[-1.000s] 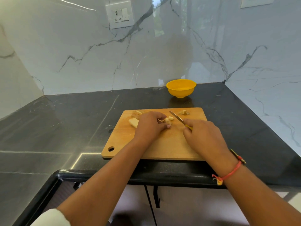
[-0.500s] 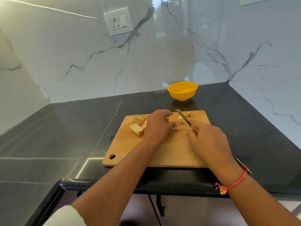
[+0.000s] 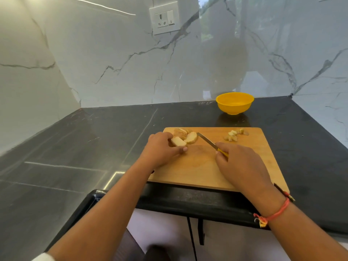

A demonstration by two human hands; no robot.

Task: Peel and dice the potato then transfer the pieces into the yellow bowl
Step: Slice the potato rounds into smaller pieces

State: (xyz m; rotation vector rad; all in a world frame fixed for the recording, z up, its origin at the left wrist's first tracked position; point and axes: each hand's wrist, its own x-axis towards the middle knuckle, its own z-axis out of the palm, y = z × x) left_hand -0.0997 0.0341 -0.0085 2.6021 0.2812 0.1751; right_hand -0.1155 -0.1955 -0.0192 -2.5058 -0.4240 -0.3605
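A wooden cutting board lies on the black counter. Peeled potato slices sit at its far left corner. My left hand pinches one pale slice there between fingers and thumb. My right hand grips a small knife by its yellow handle, the blade pointing up-left toward the slices without touching them. A little heap of diced potato rests near the board's far right edge. The yellow bowl stands behind the board by the wall and looks empty.
The black counter stretches left of the board and ends at a front edge near my body. Marble walls close it in at the back and on both sides. A wall socket sits high on the back wall.
My left hand has moved left from the board's middle to the slices and taken hold of one. The knife has swung left, away from the diced pieces. The camera has turned left.
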